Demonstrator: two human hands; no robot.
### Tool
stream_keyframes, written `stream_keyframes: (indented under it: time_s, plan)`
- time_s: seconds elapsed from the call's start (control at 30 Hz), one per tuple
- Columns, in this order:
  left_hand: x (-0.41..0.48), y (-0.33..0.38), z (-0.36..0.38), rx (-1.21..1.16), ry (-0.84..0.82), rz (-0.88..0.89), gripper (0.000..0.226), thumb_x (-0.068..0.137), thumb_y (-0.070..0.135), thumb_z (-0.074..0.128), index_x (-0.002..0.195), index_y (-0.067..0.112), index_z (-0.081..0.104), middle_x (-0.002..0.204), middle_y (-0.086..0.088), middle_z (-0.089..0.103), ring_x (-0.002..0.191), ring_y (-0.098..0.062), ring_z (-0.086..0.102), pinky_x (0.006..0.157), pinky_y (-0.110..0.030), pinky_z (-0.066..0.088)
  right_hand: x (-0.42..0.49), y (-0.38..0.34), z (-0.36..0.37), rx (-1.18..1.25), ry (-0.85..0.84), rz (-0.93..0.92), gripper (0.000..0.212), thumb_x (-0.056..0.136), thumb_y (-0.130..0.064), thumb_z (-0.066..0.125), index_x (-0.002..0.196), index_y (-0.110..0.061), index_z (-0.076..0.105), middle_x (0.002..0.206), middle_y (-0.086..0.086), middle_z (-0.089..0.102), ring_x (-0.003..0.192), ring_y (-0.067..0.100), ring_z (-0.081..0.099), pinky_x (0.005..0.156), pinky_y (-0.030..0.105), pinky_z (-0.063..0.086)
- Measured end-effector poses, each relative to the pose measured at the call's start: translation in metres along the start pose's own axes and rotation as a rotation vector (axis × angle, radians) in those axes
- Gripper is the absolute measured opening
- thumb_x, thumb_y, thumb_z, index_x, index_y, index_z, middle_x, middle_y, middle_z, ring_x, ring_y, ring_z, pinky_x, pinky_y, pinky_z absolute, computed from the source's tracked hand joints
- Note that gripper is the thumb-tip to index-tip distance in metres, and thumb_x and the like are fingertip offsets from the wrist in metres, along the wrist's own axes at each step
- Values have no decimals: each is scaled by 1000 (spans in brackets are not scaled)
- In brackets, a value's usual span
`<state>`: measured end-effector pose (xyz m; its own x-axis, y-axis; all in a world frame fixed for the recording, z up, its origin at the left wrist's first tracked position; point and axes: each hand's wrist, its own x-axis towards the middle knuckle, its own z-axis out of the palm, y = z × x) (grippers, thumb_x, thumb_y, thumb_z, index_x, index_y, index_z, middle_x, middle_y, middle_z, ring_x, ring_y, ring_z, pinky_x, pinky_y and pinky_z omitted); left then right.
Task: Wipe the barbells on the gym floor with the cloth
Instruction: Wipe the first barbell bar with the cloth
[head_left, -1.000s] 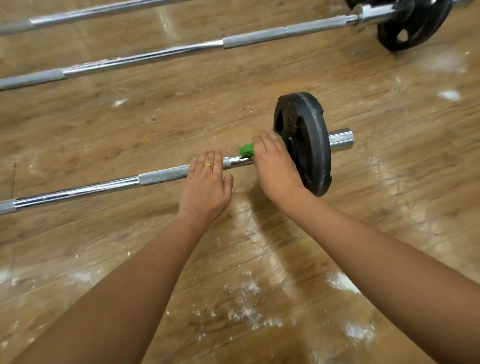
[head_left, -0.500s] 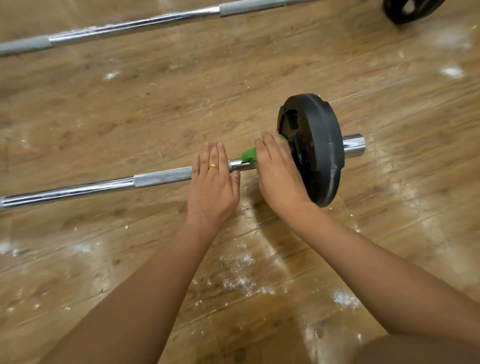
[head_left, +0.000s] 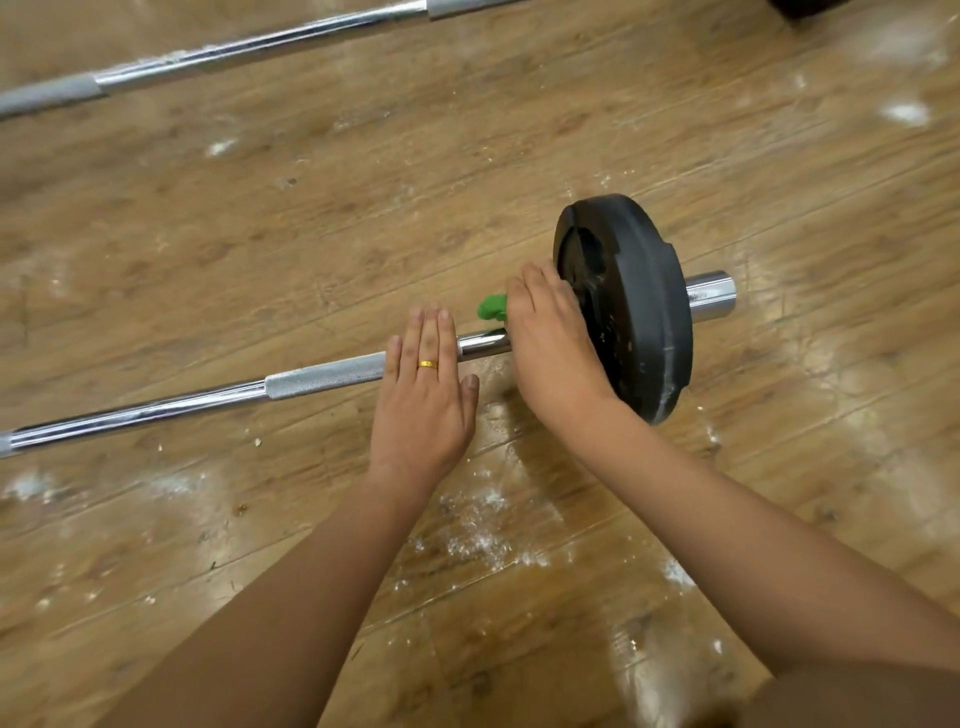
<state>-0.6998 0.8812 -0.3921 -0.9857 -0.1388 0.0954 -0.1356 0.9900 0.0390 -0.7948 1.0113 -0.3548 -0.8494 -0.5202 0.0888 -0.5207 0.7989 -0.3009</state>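
Cloth (head_left: 492, 307) on barbell (head_left: 322, 375), beside plate (head_left: 644, 312)

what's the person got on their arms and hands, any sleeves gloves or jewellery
The left forearm and right forearm carry no sleeve in view, and neither wrist shows a watch or band. No gloves. The left hand wears a plain gold ring on one finger; the right hand shows no ring on the parts visible.

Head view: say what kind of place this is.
Probably a gym: a barbell with a black weight plate lies on the wood floor, a second bar lies beyond it, and white powdery smudges mark the boards.
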Motion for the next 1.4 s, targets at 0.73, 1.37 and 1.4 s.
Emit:
stream_keyframes:
  time_s: [0.73,1.37,1.4]
  plan:
    - [-46,20,2,43,-2,-10,70,106,38,34,158,-2,8,165,-21,16,155,-33,10,125,-43,-2,-47,0,-29,235,-24,20,53,96,3,56,147,-6,43,147,12,48,143,28,37,117,42,34]
    - [-8,11,-8,-50,-8,-50,70,103,45,28,155,-2,27,157,-21,35,149,-34,26,122,-50,15,-25,153,-64,271,177,31,40,98,-6,51,138,-7,55,134,13,58,128,31,52,107,51,42]
    - [-7,10,-8,-54,-10,-51,70,103,45,28,154,-2,28,156,-21,37,148,-35,28,121,-51,16,-26,158,-55,202,77,5,42,98,-14,49,139,-9,54,134,12,58,128,33,50,107,53,40]
